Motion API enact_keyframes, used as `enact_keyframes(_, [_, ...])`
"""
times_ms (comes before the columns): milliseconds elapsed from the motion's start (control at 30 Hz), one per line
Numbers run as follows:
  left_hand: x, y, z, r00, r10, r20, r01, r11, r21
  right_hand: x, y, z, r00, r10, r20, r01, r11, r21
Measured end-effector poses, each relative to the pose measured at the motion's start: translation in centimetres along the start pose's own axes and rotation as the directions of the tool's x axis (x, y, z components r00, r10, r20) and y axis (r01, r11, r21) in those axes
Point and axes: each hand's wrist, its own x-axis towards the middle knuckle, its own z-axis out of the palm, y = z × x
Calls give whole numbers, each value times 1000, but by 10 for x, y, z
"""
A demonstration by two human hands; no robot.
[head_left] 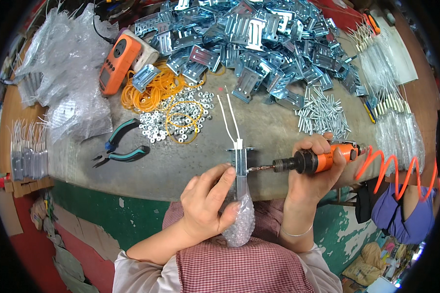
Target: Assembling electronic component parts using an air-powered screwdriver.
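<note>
My left hand (208, 202) grips a small metal bracket assembly (240, 161) by its lower end, which is wrapped in a clear plastic bag (242, 222). Two white wires (228, 119) stick up from the top of the bracket. My right hand (314, 168) holds an orange and black air-powered screwdriver (318, 160) sideways. Its bit (260, 168) points left and touches the side of the bracket. An orange coiled air hose (396, 168) runs off to the right from the tool.
On the grey bench (181, 161) lie teal-handled pliers (120, 149), washers (178, 117) with orange rubber bands (151, 90), a heap of metal brackets (259, 39), small metal pins (322, 115), an orange meter (118, 63), plastic bags (71, 73) at left, and bagged parts (391, 88) at right.
</note>
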Motion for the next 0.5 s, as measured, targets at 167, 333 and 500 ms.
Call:
enact_keyframes(167, [1, 1, -2, 1000, -4, 26, 3, 1000, 19, -1, -1, -2, 999, 22, 35, -24, 998, 54])
enact_keyframes(333, [3, 3, -4, 1000, -6, 27, 6, 1000, 27, 0, 2, -2, 999, 24, 46, -25, 999, 31])
enact_keyframes(500, [3, 4, -7, 997, -37, 60, 36, 999, 22, 0, 3, -3, 999, 4, 52, -1, 998, -64])
